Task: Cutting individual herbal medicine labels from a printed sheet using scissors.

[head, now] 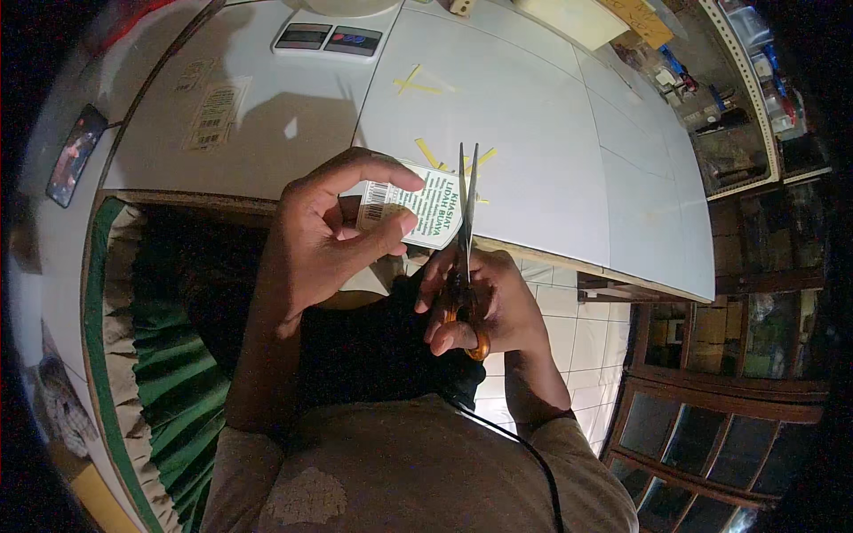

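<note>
My left hand (313, 233) pinches a small white printed label (433, 206) between thumb and fingers. The label bears green writing and a barcode, and its far right corners are cut at a slant. In my right hand (500, 293) is a pair of scissors (466, 216) with amber handles, one finger through a loop. Their blades point away from me, slightly apart, right beside the label's right edge; whether they touch it I cannot tell. Several thin yellow offcut strips (430, 153) lie on the white table behind the label.
On the white table (533, 113), two crossed yellow strips (418, 86) lie farther back. Printed labels (216, 110) are at left, near a white device with dark panels (330, 40). A smartphone (76, 156) lies far left. A metal shelf (740, 73) and a glass-paned wooden cabinet (700, 393) stand right.
</note>
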Demonstrator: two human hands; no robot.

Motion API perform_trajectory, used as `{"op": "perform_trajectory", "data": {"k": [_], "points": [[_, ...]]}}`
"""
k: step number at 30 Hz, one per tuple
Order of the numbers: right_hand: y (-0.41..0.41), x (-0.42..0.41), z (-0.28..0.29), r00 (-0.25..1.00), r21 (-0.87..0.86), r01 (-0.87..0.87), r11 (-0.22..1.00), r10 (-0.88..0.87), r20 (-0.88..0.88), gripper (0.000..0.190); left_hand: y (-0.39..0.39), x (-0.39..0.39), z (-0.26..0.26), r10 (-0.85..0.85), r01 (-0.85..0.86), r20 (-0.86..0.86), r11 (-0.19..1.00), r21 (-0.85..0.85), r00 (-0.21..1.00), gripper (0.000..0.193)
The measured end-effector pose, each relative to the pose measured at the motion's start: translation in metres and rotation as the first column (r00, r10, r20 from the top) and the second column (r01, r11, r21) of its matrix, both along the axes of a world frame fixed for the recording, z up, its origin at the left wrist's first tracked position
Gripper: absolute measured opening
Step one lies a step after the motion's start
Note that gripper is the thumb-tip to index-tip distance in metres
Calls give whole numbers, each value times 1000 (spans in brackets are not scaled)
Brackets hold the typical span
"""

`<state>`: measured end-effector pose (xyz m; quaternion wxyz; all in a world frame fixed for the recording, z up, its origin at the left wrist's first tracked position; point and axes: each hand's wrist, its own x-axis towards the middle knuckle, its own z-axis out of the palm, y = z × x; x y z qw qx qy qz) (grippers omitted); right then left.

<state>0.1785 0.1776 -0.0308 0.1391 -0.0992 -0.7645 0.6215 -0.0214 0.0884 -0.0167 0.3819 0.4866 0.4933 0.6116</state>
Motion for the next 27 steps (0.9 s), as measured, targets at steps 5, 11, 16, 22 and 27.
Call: {"op": "perform_trajectory", "data": {"k": [5,11,16,22,27], "points": [[0,0,0,1000,11,10,1000,-10,28,55,1,2,-4,25,-27,69,999,30,997,25],[-1,-1,-2,998,15,64,998,-64,16,54,3,-2,-3,-8,8,26,1000,-12,1000,25],[1,1,-2,998,36,49,998,-50,26,53,3,-4,0,-11,11,31,1000,-1,999,25],[5,5,0,995,5,-11,1000,11,97,53,4,-11,-3,-61,60,58,998,14,996,26],[6,5,8,989,-16,-9,1000,11,145,54,5,-19,1,-100,101,32,994,-41,995,26]]}}
